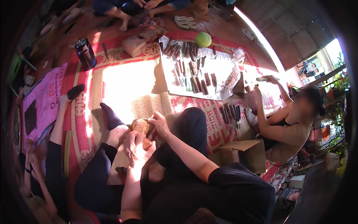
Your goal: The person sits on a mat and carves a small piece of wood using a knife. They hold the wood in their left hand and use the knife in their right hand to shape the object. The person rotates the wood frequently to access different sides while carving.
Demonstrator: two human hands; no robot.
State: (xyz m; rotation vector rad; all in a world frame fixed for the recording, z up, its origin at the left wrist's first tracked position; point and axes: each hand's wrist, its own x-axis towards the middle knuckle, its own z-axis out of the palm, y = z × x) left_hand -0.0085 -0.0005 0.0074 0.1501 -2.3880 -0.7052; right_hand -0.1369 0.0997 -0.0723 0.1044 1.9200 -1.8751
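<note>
Two hands point(137, 150), both curled partly closed, holding a tan piece point(141, 127)

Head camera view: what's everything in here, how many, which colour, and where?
wooden piece: apparently one, tan, just below centre
mat: count unclear, red and tan, underneath
sheet: one, white, upper centre
hand tools: many, dark brown, on the sheet
cardboard box: one, brown, lower right
more tools: several, dark, beyond the box
ball-shaped thing: one, green, sheet's far edge
block: one, brown, left of the sheet
bottle: one, dark, upper left
sandals: at least one pair, pale, top
printed cloth: one, pink, left
co-workers: at least three, mixed clothing, left, right, top
left hand: one, bare, on the wooden piece
right hand: one, bare, on its right side
</note>
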